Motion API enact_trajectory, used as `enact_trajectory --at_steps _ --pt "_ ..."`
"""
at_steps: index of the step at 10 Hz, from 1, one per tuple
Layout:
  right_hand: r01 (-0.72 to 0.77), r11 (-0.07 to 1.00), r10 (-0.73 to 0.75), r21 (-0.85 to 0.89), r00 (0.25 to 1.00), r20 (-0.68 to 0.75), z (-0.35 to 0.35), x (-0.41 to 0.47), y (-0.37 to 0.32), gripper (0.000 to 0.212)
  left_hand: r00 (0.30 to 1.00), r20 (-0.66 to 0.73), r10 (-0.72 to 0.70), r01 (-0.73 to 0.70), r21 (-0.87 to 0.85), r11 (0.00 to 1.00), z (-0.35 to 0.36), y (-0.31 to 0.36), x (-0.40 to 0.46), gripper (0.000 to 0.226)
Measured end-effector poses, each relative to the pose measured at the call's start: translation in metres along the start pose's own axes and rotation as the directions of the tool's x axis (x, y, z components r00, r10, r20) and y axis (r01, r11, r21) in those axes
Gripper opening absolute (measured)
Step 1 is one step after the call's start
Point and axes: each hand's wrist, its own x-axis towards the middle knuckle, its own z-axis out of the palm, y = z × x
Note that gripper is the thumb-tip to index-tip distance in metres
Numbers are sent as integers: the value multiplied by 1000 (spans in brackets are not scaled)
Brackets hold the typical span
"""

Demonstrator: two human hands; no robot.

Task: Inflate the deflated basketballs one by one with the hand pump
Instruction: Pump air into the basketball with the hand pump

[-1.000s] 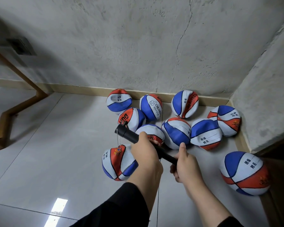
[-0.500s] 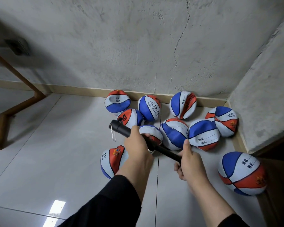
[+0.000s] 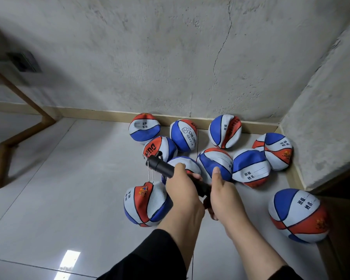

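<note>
- Left hand (image 3: 182,190) fingers wrap the pump (image 3: 166,168) barrel; right hand (image 3: 220,197) grips its rear handle.
- Pump slants up-left, tip above a dented ball (image 3: 146,205) on the floor (image 3: 69,178).

place: bare indoor corner, storage or utility-type room; exact kind unclear
walls: rough unpainted concrete wall (image 3: 170,57), cracked, second concrete wall (image 3: 321,118) at right forming corner
floor: glossy pale tiled floor (image 3: 59,188), light reflection on it
trim: beige skirting board (image 3: 89,113) along wall base
contents: cluster of limp basketballs (image 3: 249,168) on the floor in corner
left side: brown angled rail (image 3: 12,138)
</note>
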Motion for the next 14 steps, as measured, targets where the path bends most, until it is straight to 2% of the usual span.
enact_trajectory --at_steps 1,2,3,4,6,8,9,10,11,12,14 --pt "-119 992 119 31 993 8 -3 4 0 75 1000 -10 -14 13 -64 998 -1 9 6 17" --pt "-211 972 211 103 977 14 -17 3 6 73 998 -54 -26 18 -128 992 -6 25 16 15" --pt "-212 970 213 123 977 4 -23 4 10 72 998 -6 -61 59 -139 989 -11 37 26 22" --pt "-206 972 208 115 978 -5 -19 6 9 72 997 36 -68 70 -56 996 -9 40 31 20" --pt "-224 973 225 55 974 -4 -7 19 -3 74 997 30 -69 70 -18 997 0 37 35 14" --pt "-136 991 136 5 991 10 1 28 -11 69 996 24 -83 84 -39 996 9 28 32 18" --pt "-78 996 78 -43 997 -4 4 30 -8 68 996 63 -65 68 -41 997 13 13 34 18" --pt "-103 994 104 -34 994 17 3 31 -7 66 994 67 -83 86 -44 995 13 14 33 18" --pt "-163 987 162 20 987 18 0 31 -8 73 992 84 -97 103 -65 993 14 26 34 18" --pt "-233 970 236 73 971 -43 -11 33 -1 82 996 56 -63 67 -72 995 9 40 47 17" --pt "-271 960 274 68 961 -42 -14 24 23 76 1000 1 3 -3 -36 999 -9 35 70 13"
